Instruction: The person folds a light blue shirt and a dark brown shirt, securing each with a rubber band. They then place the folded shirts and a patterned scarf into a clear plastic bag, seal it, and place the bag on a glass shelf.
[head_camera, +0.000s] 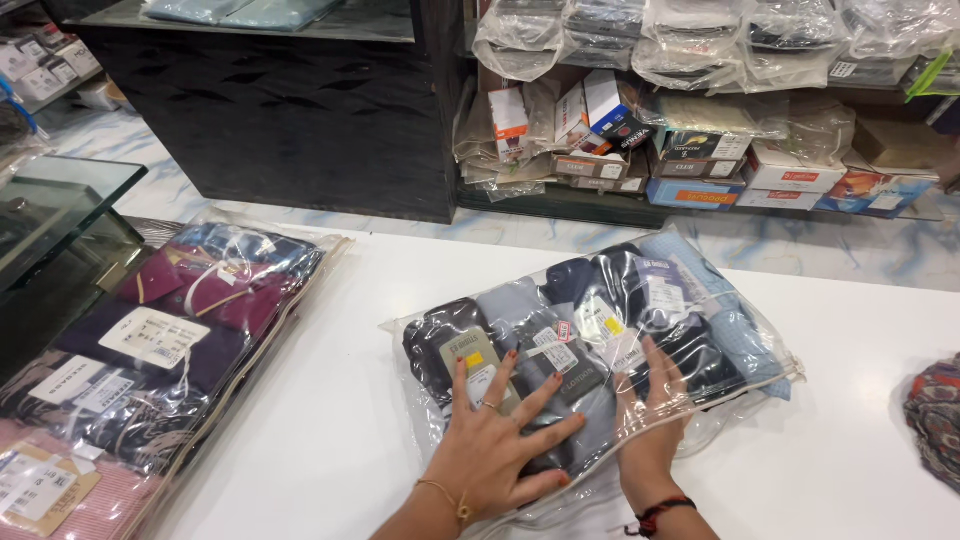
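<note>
Left hand (495, 440) is spread wide, fingers fanned out and pressed flat on top of a clear plastic bag (600, 340) stuffed with folded cloth in dark grey, navy and pale blue, and honestly it looks like the palm is there to squash the stack down so it sits flat instead of bulging. Right hand (655, 415) lies just beside it, fingers together and pointing away, laid along the bag's near right part like a side stop, so the slippery plastic doesn't skid across the white counter (850, 450). Neither hand is pinching anything, both are just flat and pushing. That bag sits around the middle of the counter, turned at an angle, with paper tags showing through the plastic on each folded piece. Off to the left, well apart, a second bag (170, 340) of maroon, purple and pink folded cloth lies along the counter's edge next to a glass case (60, 190). Far right edge has a bit of patterned fabric (935, 415) poking into view. Behind everything, shelves (700, 120) are crammed with boxes and more wrapped bundles, piled flat so they stack.
</note>
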